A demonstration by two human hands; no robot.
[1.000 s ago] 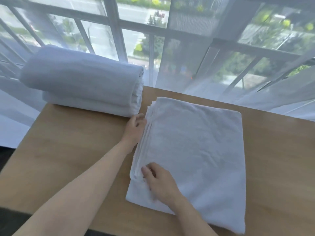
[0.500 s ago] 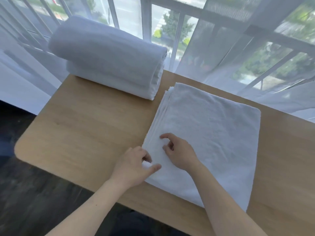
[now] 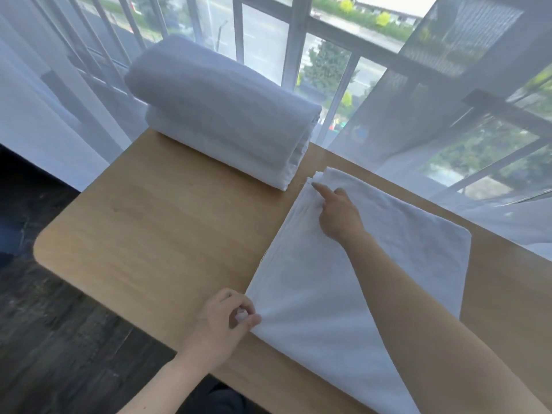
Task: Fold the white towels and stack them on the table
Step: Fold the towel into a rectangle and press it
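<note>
A white towel (image 3: 397, 264) lies folded flat on the right half of the wooden table (image 3: 167, 234). My left hand (image 3: 222, 324) pinches the towel's near left corner between thumb and fingers at the table's front edge. My right hand (image 3: 337, 213) rests on the towel near its far left corner, index finger stretched out along the layered edge. A stack of folded white towels (image 3: 221, 115) sits at the table's far left, close to the flat towel's far corner but apart from it.
Sheer white curtains (image 3: 448, 138) hang right behind the table in front of a window with a metal railing (image 3: 298, 49). Dark wooden floor (image 3: 44, 339) lies to the left, below the table's rounded corner.
My right hand slid from the towel's near left edge up to its far left corner. My left hand stayed at the near corner, now pinching it. The view shifted left.
</note>
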